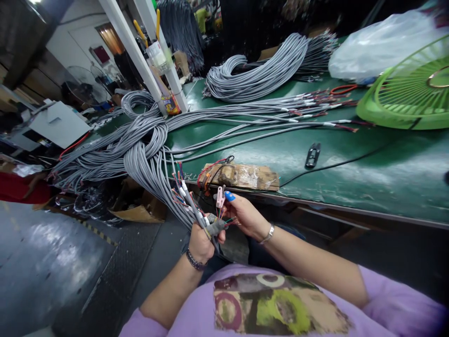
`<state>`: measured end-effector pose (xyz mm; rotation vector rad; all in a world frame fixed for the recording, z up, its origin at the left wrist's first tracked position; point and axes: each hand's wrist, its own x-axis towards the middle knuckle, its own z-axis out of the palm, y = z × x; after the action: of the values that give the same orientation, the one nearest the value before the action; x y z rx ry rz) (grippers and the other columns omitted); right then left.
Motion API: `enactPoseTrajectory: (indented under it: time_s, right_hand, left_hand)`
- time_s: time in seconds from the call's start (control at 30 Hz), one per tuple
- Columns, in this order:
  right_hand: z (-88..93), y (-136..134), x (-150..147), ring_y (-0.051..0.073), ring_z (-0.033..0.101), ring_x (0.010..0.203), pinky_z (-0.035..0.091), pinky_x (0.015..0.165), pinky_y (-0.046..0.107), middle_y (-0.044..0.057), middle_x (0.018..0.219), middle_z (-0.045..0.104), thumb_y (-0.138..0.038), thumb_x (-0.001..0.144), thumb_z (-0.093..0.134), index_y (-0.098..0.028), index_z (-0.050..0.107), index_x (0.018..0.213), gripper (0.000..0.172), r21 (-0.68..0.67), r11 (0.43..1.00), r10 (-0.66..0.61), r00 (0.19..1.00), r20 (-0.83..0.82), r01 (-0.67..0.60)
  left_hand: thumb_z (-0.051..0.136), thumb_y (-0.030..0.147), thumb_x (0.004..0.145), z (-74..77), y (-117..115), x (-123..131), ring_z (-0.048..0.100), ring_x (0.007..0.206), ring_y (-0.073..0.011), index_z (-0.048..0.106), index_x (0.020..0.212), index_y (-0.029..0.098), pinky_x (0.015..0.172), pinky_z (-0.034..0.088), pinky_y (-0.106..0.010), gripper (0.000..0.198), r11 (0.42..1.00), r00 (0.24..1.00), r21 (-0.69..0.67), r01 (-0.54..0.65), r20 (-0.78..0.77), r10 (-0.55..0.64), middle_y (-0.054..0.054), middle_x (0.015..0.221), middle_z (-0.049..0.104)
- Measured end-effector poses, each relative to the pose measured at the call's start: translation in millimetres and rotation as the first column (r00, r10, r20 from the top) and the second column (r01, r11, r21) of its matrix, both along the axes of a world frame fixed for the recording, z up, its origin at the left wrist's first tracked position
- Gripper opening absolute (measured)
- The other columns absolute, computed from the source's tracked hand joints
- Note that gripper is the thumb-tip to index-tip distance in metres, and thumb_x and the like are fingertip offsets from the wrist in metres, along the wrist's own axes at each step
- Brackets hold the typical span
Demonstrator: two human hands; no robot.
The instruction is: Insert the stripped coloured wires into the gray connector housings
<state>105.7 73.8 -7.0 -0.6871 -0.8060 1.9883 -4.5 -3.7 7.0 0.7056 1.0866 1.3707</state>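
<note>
My left hand (201, 242) is closed around a bunch of grey cables (191, 203), whose stripped ends show white sleeves and thin coloured wires. A thick grey piece (215, 227) lies at its fingers; I cannot tell whether it is a cable end or a finger cover. Close beside it, my right hand (247, 216) pinches a small pale pink plastic piece (220, 197) near a few fine wires (229, 222). The right thumb has a blue covering or nail. Just beyond both hands, a worn wooden block (250, 177) lies along the bench edge with an orange-and-black item (206, 180) at its left end.
Grey cable bundles (140, 140) spread over the green bench (379, 173) and hang off its edge. A cable coil (263, 70), a green fan (407, 89), a plastic bag (379, 44) and small black snips (312, 155) also lie there. A white post (163, 56) rises behind.
</note>
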Motion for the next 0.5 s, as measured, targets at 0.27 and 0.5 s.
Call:
enactPoseTrajectory:
  time_s: [0.27,0.5]
  right_hand:
    - [-8.6,6.7,-4.1,0.011,0.05,0.058,0.043,0.057,0.024,0.002,0.068,0.059,-0.059,0.072,0.062,-0.017,0.064,0.079,0.043,-0.056,0.994,0.083,0.99,-0.109,-0.09]
    - [-7.7,9.0,-7.4,0.009,0.052,0.058,0.044,0.057,0.022,-0.001,0.067,0.06,-0.05,0.071,0.068,-0.017,0.065,0.076,0.033,-0.163,0.981,0.066,0.97,-0.233,-0.106]
  left_hand:
    - [0.079,0.039,0.053,-0.3,6.3,-0.9,0.045,0.033,-0.007,0.052,0.057,0.015,0.033,0.031,-0.016,0.036,0.997,0.999,-0.074,0.001,0.037,0.002,0.003,0.04,0.053]
    - [0.078,0.038,0.053,-1.7,8.2,-1.3,0.045,0.033,-0.0073,0.053,0.058,0.015,0.033,0.031,-0.017,0.034,0.997,0.998,-0.078,-0.014,0.056,0.018,0.003,0.04,0.052]
